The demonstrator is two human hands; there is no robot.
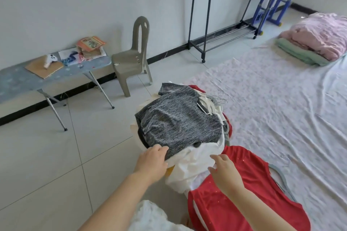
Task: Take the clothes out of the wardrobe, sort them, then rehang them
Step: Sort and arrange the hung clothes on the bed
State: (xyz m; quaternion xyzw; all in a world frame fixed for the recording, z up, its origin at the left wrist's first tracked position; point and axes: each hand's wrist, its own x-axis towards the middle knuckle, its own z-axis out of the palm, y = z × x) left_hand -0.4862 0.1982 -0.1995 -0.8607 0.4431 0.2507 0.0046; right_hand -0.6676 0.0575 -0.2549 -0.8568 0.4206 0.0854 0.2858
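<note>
The left hand [152, 162] curls its fingers over the near hem of the grey shirt [180, 118] and seems to pinch it. The shirt tops the pile straight ahead of both hands, and its length runs away from them toward the collar and hanger [202, 108]. The right hand [225, 173], fingers loosely spread, rests on white cloth [195, 157] beside the red top [244, 202]. The left hand is the nearer one to the shirt.

Bright, soft daylight; edges bowed, perhaps blurred.
</note>
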